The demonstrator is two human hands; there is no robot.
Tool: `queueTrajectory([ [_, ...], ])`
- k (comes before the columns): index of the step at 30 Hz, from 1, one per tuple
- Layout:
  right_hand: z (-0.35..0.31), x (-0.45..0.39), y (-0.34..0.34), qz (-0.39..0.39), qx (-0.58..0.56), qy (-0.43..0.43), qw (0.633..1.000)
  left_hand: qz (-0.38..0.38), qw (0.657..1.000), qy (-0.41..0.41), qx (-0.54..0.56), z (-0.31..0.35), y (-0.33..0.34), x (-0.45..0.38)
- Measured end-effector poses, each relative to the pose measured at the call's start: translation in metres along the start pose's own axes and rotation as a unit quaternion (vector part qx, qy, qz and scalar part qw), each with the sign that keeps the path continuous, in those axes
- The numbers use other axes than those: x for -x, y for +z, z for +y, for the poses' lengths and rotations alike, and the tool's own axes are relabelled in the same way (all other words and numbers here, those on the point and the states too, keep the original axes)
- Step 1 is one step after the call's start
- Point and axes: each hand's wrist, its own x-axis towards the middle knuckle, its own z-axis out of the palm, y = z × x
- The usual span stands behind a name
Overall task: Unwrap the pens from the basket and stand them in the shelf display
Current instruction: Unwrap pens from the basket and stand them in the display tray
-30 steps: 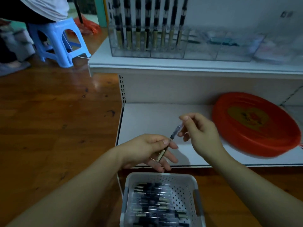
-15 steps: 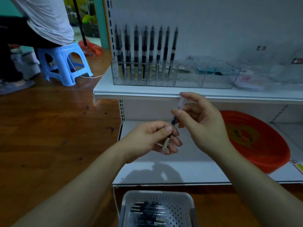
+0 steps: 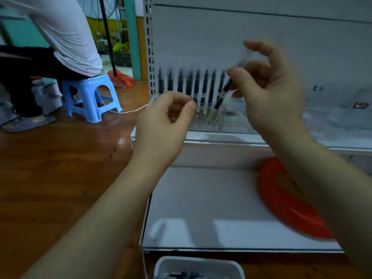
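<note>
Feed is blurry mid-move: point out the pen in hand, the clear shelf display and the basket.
pen point(image 3: 219, 101), head view, dark lower barrel.
clear shelf display point(image 3: 231, 125), head view, front wall of an empty compartment.
basket point(image 3: 161, 267), head view, white left rim.

R hand point(image 3: 269, 91) pinches tilted pen point(image 3: 220, 101) – L hand point(image 3: 167, 119) curled beside, before display pens point(image 3: 189, 85).
</note>
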Motion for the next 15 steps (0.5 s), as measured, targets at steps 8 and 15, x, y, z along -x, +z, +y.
queueTrajectory([
  [8,0.001,-0.040,0.020,0.017,0.088,-0.049,0.995,0.114,0.984,-0.035,-0.128,-0.018,-0.016,-0.015],
  [15,0.009,-0.045,0.031,-0.041,0.159,-0.030,0.986,0.026,0.976,-0.104,-0.188,-0.028,-0.014,-0.019],
])
